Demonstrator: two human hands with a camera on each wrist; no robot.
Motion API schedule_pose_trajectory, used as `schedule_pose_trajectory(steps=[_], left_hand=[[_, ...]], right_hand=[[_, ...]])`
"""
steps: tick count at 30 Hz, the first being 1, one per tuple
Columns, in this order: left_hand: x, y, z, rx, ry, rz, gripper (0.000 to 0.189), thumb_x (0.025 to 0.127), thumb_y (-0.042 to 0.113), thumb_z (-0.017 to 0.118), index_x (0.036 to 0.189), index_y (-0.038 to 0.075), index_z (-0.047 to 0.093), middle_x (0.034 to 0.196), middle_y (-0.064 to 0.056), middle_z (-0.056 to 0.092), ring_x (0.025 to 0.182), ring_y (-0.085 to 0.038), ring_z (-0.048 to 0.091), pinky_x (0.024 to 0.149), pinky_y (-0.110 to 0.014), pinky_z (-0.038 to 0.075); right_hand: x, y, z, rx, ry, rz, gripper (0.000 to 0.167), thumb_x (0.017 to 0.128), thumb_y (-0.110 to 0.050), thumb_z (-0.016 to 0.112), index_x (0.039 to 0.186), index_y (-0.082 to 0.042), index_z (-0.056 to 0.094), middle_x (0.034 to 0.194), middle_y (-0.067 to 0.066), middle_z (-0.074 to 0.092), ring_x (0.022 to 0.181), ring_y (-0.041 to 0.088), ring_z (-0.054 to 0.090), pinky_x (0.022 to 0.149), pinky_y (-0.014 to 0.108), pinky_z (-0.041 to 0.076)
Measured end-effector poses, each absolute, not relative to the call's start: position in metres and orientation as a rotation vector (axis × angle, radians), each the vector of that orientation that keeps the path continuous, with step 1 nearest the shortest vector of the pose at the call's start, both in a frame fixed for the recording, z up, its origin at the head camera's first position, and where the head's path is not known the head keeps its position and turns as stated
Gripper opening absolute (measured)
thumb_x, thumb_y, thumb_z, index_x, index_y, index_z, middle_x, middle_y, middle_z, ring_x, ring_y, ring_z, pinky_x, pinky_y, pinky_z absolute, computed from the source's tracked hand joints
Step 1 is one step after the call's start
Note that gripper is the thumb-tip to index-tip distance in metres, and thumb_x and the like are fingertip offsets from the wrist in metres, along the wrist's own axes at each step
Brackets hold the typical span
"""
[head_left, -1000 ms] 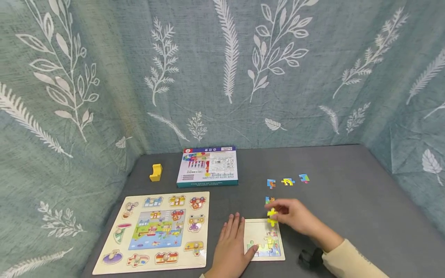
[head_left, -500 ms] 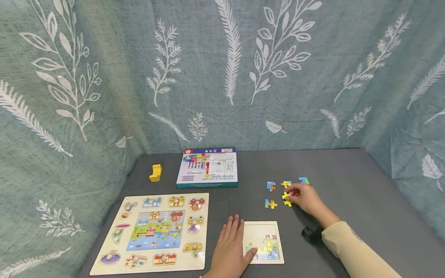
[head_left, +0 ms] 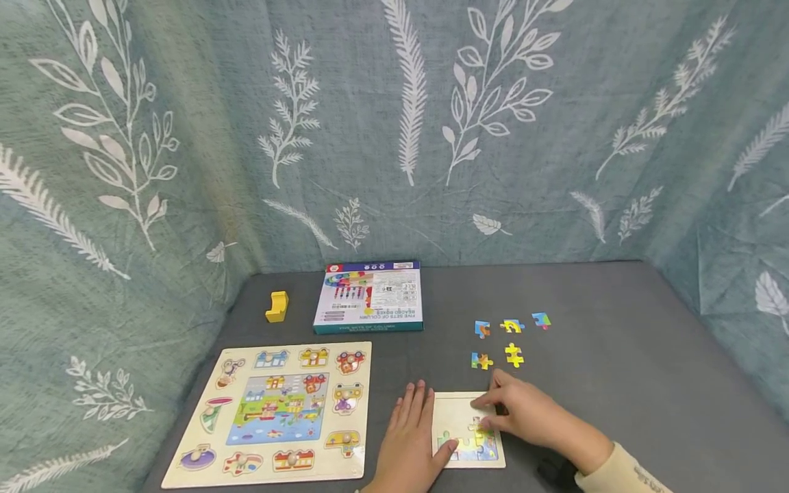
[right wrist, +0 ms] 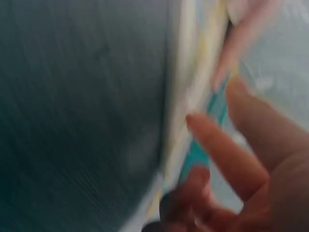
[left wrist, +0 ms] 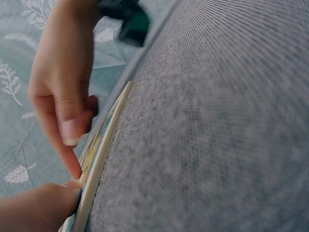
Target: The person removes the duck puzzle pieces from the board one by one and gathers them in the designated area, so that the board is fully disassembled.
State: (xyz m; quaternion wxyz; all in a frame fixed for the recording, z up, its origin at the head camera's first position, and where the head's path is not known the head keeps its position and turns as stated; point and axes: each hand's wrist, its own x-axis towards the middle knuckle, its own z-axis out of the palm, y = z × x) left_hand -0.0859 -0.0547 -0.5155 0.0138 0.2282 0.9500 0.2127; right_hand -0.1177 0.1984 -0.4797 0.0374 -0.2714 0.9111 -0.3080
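Observation:
A small wooden puzzle tray (head_left: 453,405) lies on the grey table, with jigsaw pieces (head_left: 468,448) joined along its near and right sides. My left hand (head_left: 407,438) lies flat at the tray's left edge, its thumb over the pieces. Above the tray's right part is my right hand (head_left: 524,414), index finger extended. The right wrist view, though blurred, shows its thumb and index finger apart with no piece between them. Beyond the tray lie loose pieces: a yellow piece (head_left: 514,355), a blue-and-brown piece (head_left: 481,361), a yellow-and-blue piece (head_left: 511,326) and others.
A larger wooden peg puzzle board (head_left: 209,370) with vehicle pieces lies to the left. Behind it stand a yellow curved block (head_left: 277,306) and a flat cardboard box (head_left: 370,298). A patterned curtain (head_left: 394,137) borders the table. A dark object sits by my right wrist.
My right hand carried the yellow piece from above the tray to the loose pieces and let it go there. It then came back over the tray. My left hand stayed put.

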Motion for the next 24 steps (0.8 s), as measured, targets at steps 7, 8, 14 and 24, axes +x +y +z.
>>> schedule_pose_trajectory(steps=[7, 8, 14, 24], left_hand=[[-0.086, -0.055, -0.516, 0.722, 2.95, 0.677, 0.084, 0.1, 0.051, 0.067, 0.156, -0.006, 0.042, 0.165, -0.026, 0.032, 0.155, -0.04, 0.026, 0.121, -0.058, 0.03], [-0.086, -0.055, -0.516, 0.726, 2.952, 0.682, 0.084, 0.1, 0.051, 0.067, 0.155, -0.007, 0.042, 0.165, -0.026, 0.033, 0.155, -0.041, 0.026, 0.12, -0.058, 0.03], [-0.086, -0.056, -0.515, 0.711, 2.948, 0.685, 0.085, 0.099, 0.051, 0.068, 0.155, -0.007, 0.043, 0.165, -0.026, 0.033, 0.155, -0.041, 0.026, 0.12, -0.058, 0.03], [-0.086, -0.057, -0.515, 0.717, 2.95, 0.675, 0.085, 0.099, 0.051, 0.067, 0.156, -0.006, 0.042, 0.166, -0.025, 0.031, 0.156, -0.04, 0.025, 0.121, -0.057, 0.029]], right_hand=[[-0.086, 0.186, -0.489, -0.667, 2.902, -0.918, 0.034, 0.079, -0.014, 0.092, 0.112, -0.012, 0.083, 0.092, -0.012, 0.043, 0.067, -0.001, 0.039, 0.058, 0.02, 0.042], [-0.085, 0.185, -0.49, -0.651, 2.9, -0.941, 0.033, 0.079, -0.013, 0.092, 0.111, -0.013, 0.082, 0.093, -0.011, 0.043, 0.069, -0.001, 0.04, 0.06, 0.02, 0.044], [-0.091, 0.183, -0.495, -0.643, 2.827, -1.153, 0.029, 0.082, -0.007, 0.09, 0.096, -0.024, 0.071, 0.09, -0.016, 0.054, 0.08, 0.001, 0.051, 0.07, 0.024, 0.05], [-0.117, 0.214, -0.478, -0.281, 2.502, -1.694, 0.012, 0.097, -0.007, 0.075, 0.105, 0.001, 0.074, 0.091, 0.004, 0.073, 0.077, 0.012, 0.065, 0.064, 0.027, 0.055]])
